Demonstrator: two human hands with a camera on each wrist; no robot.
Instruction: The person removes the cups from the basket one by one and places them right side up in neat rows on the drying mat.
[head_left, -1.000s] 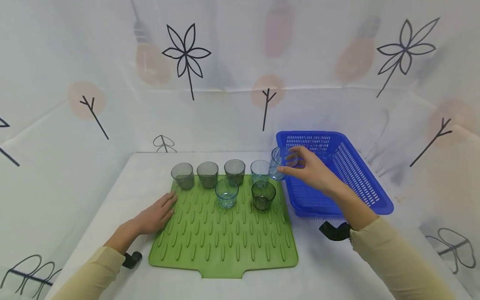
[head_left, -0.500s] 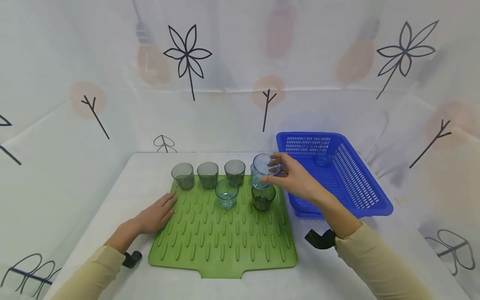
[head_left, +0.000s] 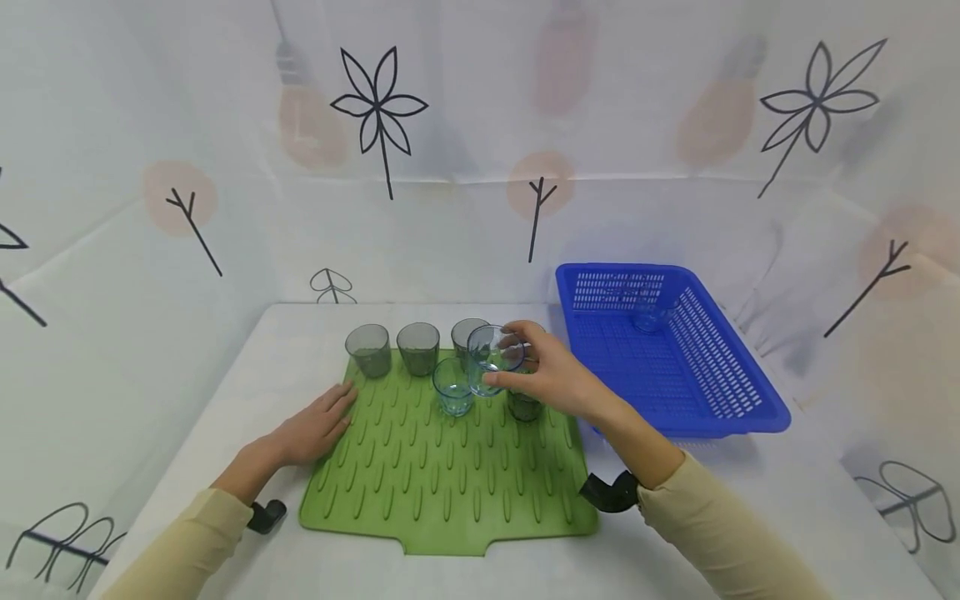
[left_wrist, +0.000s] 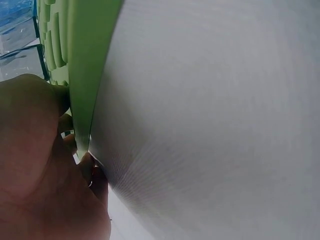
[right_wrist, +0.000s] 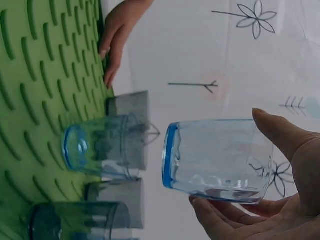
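My right hand (head_left: 551, 375) holds a light blue glass (head_left: 492, 354) above the back part of a green drying mat (head_left: 442, 504). In the right wrist view thumb and fingers grip this glass (right_wrist: 215, 162) near its rim, with its base toward the mat. Just left of it, another light blue glass (head_left: 453, 398) stands on the mat, while a dark glass (head_left: 524, 408) is partly covered by the hand. Grey glasses (head_left: 368, 354) line the back edge. My left hand (head_left: 311, 429) rests on the mat's left edge, fingers extended.
A blue perforated basket (head_left: 750, 367) stands right of the mat, with a clear bluish glass (head_left: 651, 317) at its far end. A white cloth with printed flowers covers the table (head_left: 255, 392) and rises as a wall behind.
My right hand has carried the light blue glass leftward from the basket's edge, over the back right glass, toward the middle of the mat. The left hand has stayed in place.
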